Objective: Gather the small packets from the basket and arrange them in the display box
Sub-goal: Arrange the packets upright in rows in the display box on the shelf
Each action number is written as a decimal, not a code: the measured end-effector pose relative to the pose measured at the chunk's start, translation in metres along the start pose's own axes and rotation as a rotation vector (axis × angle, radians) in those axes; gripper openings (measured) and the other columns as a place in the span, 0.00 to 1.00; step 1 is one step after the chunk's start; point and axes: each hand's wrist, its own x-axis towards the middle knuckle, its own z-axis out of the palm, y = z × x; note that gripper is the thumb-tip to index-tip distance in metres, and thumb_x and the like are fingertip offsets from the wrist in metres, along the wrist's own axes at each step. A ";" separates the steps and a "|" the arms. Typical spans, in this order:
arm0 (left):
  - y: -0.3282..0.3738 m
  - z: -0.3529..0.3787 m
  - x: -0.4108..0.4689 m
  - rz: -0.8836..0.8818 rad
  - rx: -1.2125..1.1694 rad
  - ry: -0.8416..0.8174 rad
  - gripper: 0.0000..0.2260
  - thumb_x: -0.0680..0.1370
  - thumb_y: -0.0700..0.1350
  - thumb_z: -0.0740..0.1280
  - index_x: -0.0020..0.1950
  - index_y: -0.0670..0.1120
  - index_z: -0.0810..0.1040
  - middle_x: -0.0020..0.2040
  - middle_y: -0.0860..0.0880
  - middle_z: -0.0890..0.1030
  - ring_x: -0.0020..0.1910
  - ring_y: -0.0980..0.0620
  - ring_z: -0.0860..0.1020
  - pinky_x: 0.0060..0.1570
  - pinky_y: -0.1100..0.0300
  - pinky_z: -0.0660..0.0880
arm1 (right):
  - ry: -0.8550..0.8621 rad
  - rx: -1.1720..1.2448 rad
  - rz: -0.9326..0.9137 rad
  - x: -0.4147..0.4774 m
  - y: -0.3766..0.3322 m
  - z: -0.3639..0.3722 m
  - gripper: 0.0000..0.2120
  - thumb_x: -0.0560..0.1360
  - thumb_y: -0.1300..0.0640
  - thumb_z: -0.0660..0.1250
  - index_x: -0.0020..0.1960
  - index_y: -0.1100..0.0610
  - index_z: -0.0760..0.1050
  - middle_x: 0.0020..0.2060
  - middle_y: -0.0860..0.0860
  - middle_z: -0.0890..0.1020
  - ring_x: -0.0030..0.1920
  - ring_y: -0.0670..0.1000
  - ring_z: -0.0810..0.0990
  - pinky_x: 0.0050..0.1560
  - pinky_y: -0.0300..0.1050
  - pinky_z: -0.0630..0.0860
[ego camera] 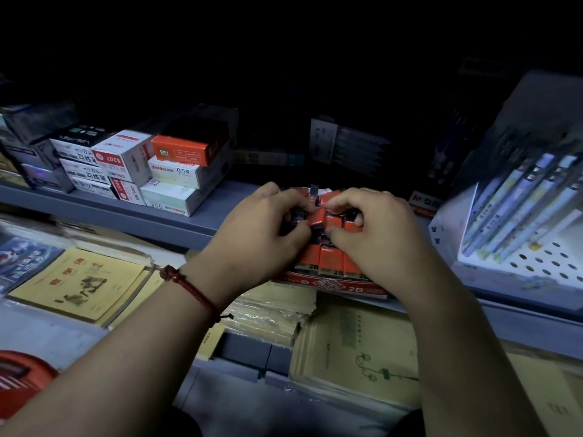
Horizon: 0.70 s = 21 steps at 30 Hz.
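Head view, first voice: What are the hands doing?

Second voice: Both are over the red display box (342,284), which sits at the front edge of the grey shelf (189,222). The left hand (262,230), with a red cord bracelet (189,290) on its wrist, has its fingers and thumb curled, pinching the packets (328,261) in the middle of the box.

First voice: And the right?

Second voice: The right hand (375,230) is bent the same way, fingertips gripping packets just beside the left's. The two thumbs are close together.

First voice: Where do the packets sit?

Second voice: In the box. The front row stands upright, marked 2B. A red basket (22,378) shows partly at the lower left, well apart.
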 end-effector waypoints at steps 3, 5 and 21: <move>0.002 -0.001 0.000 -0.008 0.022 -0.035 0.16 0.79 0.53 0.67 0.68 0.56 0.78 0.47 0.53 0.71 0.45 0.55 0.74 0.49 0.54 0.75 | -0.032 -0.024 0.027 0.000 -0.002 -0.002 0.15 0.77 0.55 0.73 0.63 0.44 0.79 0.43 0.37 0.67 0.43 0.42 0.71 0.37 0.30 0.66; 0.003 -0.003 0.001 -0.022 0.051 -0.060 0.19 0.79 0.55 0.67 0.70 0.58 0.76 0.49 0.53 0.71 0.48 0.53 0.75 0.50 0.54 0.75 | -0.075 -0.067 -0.001 0.001 -0.004 -0.004 0.16 0.76 0.54 0.74 0.63 0.45 0.79 0.43 0.35 0.69 0.49 0.43 0.69 0.42 0.27 0.62; 0.001 0.001 0.006 -0.028 0.119 0.001 0.14 0.76 0.63 0.69 0.58 0.62 0.84 0.45 0.56 0.73 0.50 0.52 0.76 0.44 0.55 0.71 | -0.034 -0.065 -0.013 0.002 -0.002 0.000 0.12 0.74 0.56 0.76 0.56 0.46 0.81 0.49 0.42 0.80 0.40 0.36 0.70 0.38 0.31 0.64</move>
